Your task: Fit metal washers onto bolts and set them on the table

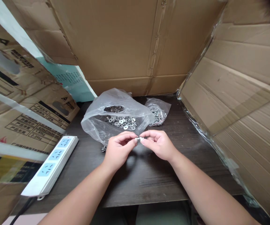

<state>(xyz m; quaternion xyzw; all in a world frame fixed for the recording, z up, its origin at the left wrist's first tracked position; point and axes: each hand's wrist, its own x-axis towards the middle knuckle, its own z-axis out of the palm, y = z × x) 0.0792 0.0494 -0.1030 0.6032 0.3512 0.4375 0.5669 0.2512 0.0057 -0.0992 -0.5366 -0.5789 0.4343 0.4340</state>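
Observation:
A small metal bolt with a washer or nut on it (138,138) is held between my two hands above the dark table. My left hand (119,148) pinches its left end between thumb and fingertips. On the other end, the thumb and fingers of my right hand (159,144) are closed. Behind them an open clear plastic bag (94,120) holds many washers and nuts (125,122). A smaller clear bag of screws (157,115) lies to its right. Some small metal hardware (103,149) rests just left of my left hand.
A white power strip (55,159) with a black cable lies on the left of the dark wooden table (149,187). Cardboard walls (125,40) enclose the back and both sides. A pale green printed sheet (69,78) stands at the back left.

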